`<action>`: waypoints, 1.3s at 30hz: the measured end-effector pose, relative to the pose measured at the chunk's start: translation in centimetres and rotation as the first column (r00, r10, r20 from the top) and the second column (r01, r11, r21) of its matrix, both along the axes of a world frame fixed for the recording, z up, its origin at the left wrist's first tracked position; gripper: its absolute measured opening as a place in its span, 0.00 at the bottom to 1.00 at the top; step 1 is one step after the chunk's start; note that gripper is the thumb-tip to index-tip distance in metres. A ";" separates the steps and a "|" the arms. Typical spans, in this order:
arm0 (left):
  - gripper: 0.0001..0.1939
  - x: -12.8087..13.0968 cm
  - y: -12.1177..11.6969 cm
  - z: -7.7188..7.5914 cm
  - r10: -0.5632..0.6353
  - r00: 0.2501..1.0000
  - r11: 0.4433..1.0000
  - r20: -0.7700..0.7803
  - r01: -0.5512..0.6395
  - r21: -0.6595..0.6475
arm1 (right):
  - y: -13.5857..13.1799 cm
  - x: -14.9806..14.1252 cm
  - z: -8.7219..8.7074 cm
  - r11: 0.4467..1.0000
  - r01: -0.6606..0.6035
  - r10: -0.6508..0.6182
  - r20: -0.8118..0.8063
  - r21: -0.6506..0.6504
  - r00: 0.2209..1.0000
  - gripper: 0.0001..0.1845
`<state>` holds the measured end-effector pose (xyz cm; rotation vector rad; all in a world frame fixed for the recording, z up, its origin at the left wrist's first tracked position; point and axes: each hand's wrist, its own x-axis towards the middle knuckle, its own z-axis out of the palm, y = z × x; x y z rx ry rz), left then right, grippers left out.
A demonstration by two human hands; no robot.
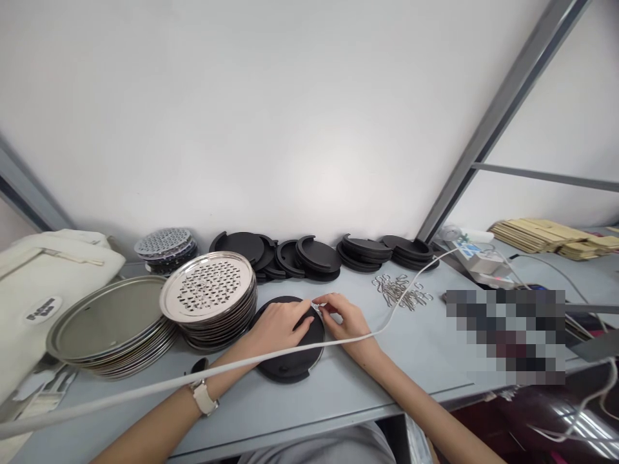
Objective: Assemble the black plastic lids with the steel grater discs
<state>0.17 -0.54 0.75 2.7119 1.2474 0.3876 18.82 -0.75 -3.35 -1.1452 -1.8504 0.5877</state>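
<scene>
Black disc point(304, 362) flat on grey table point(343, 386), just right of perforated plate stack point(207, 287); left hand point(280, 322) over it, fingers bent, grip impossible to tell; right hand point(351, 327) at its edge, thumb and forefinger pinched, apparently on small metal piece point(316, 307); risks: loss of piece through shallow pinch; toppling of stack if bumped; snagging on white cable point(145, 388).

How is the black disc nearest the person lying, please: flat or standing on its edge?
Flat: the black disc shows its broad face upward, resting on the grey table.
</scene>
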 end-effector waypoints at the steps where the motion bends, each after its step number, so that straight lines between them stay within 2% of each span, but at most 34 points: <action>1: 0.07 0.0 0.0 0.1 -0.007 1.000 1.000 0.001 0.007 -0.006 | 0.0 0.0 0.0 1.000 -0.006 0.005 -0.013 -0.005 1.000 0.13; 8: 0.06 0.0 -0.1 0.2 -0.041 0.999 0.998 0.006 0.041 -0.042 | 0.0 -0.1 0.1 0.997 -0.048 0.045 -0.067 -0.055 0.997 0.10; 14: 0.07 0.1 -0.1 0.1 -0.036 0.999 0.998 0.004 0.036 -0.049 | -0.1 -0.2 0.4 0.994 -0.036 0.026 -0.088 -0.107 0.996 0.08; 20: 0.07 0.1 -0.1 0.2 -0.030 1.000 0.998 -0.007 0.030 -0.055 | 0.2 -0.3 0.3 0.992 -0.007 -0.002 -0.066 -0.128 0.998 0.09; 26: 0.07 0.1 -0.1 0.2 -0.034 0.999 0.998 -0.013 0.033 -0.043 | 0.3 -0.2 -0.1 0.992 -0.036 0.025 -0.096 -0.119 0.995 0.12; 33: 0.05 -0.1 -0.2 0.1 -0.046 0.999 0.999 0.006 0.046 -0.017 | 0.1 -0.2 0.6 0.986 -0.073 0.061 -0.079 -0.152 0.995 0.11; 36: 0.05 -0.1 -0.2 0.0 -0.034 0.999 0.999 0.015 0.034 -0.012 | 0.0 -0.1 0.8 0.986 -0.096 0.090 -0.051 -0.138 0.995 0.11; 39: 0.04 0.0 -0.2 0.0 -0.025 0.999 1.000 0.024 0.025 -0.008 | -0.2 0.0 0.8 0.990 -0.123 0.124 0.016 -0.066 0.992 0.12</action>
